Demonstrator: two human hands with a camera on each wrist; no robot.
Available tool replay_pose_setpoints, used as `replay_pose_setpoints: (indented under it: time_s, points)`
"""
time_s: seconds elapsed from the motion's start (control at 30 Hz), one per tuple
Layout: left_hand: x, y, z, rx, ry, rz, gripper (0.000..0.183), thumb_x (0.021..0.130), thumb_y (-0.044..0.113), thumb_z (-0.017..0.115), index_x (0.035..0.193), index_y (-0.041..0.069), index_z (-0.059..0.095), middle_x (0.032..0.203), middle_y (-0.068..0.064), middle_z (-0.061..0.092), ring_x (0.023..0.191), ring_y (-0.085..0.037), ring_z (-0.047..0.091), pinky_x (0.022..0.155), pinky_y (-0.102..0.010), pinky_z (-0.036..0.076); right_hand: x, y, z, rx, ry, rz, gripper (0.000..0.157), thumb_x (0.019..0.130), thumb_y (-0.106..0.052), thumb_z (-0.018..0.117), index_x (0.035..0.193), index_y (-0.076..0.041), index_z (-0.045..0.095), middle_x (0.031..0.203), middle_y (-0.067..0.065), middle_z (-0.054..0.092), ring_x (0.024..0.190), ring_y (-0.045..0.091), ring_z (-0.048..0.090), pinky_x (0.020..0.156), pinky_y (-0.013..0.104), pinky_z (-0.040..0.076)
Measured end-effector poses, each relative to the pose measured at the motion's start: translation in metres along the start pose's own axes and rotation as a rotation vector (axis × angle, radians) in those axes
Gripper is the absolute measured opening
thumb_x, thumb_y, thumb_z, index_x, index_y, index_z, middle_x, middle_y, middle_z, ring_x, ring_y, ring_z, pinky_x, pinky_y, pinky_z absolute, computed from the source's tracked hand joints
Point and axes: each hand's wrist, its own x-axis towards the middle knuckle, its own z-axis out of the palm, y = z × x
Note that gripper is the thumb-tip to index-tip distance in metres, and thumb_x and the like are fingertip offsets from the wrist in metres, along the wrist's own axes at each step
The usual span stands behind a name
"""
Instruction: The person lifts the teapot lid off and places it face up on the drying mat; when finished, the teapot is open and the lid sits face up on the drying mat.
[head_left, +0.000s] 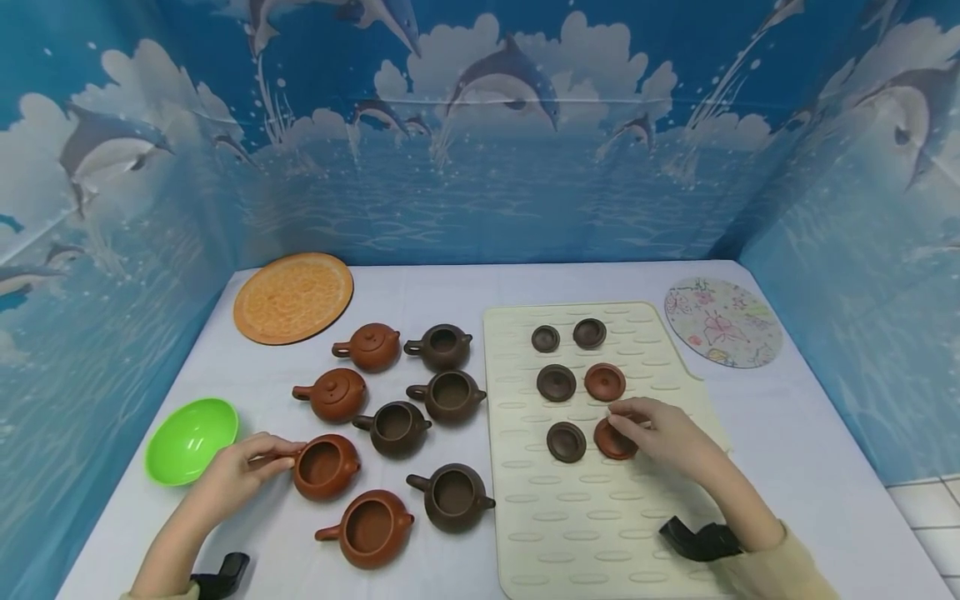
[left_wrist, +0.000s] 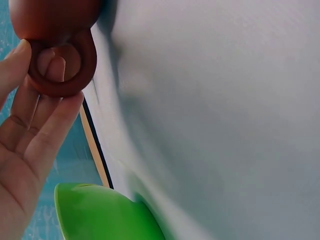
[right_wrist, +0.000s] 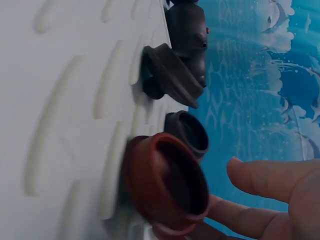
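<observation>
Nearest to me stands an open red-brown teapot (head_left: 371, 527). Just beyond it, my left hand (head_left: 242, 468) pinches the ring handle (left_wrist: 89, 62) of a second red-brown teapot (head_left: 326, 468), also lidless; whether its base touches the cloth does not show. The green bowl (head_left: 191, 443) sits beside this hand.

On the pale mat (head_left: 555, 542), my right hand (head_left: 667, 435) is at a red-brown lid (head_left: 615, 442), which lies hollow side up. Its thumb is spread clear; its fingers extend behind the lid. I cannot tell whether they bear on the rim.

Step in hand, as I judge it: secure the pot and acquire the lid. The next move calls for closing the thumb on the rim, lifting past the dark lid (head_left: 566, 442), inverting, and aligning over the pot's opening.

Farther back, two lidded teapots (head_left: 339, 394) offer a likely seating reference.
</observation>
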Motion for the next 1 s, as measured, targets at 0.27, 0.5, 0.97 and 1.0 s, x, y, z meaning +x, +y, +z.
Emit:
replay_pose_setpoints:
  time_s: [0.27,0.5,0.97,1.0]
  points:
    - [0.001,0.000,-0.003,-0.010,-0.015,0.012,0.019,0.088,0.009,0.072,0.106,0.013,0.075,0.106,-0.004,0.073,0.101,-0.019,0.068,0.085,-0.033,0.058,0.015,-0.037,-0.005,-0.025,0.034,-0.138,0.040,0.100,-0.030,0.059,0.127,-0.002,0.063,0.123,0.017,0.066,0.105,0.033,0.067,0.089,0.049,0.055]
    - [0.007,0.003,-0.012,-0.023,-0.061,0.024,0.021,0.090,0.011,0.070,0.111,0.008,0.073,0.110,-0.010,0.072,0.103,-0.027,0.068,0.084,-0.036,0.059,0.048,-0.094,0.008,-0.001,-0.089,-0.366,0.034,0.100,-0.023,0.059,0.128,-0.005,0.063,0.121,0.009,0.068,0.107,0.024,0.066,0.088,0.041,0.055]
    - [0.069,0.016,-0.038,-0.057,-0.013,0.040,0.042,0.096,0.023,0.065,0.134,0.004,0.059,0.135,-0.021,0.058,0.128,-0.041,0.051,0.101,-0.056,0.047,0.140,-0.232,0.095,-0.016,-0.335,-0.562,0.026,0.101,-0.026,0.058,0.122,-0.015,0.068,0.121,0.001,0.069,0.104,0.013,0.065,0.091,0.030,0.052]
    - [0.072,0.013,-0.037,-0.052,-0.030,0.040,0.042,0.096,0.023,0.065,0.133,0.004,0.060,0.135,-0.021,0.058,0.128,-0.042,0.051,0.101,-0.057,0.047,0.145,-0.238,0.103,-0.018,-0.338,-0.555,0.026,0.100,-0.026,0.058,0.121,-0.015,0.069,0.120,0.001,0.069,0.102,0.012,0.065,0.089,0.029,0.052]
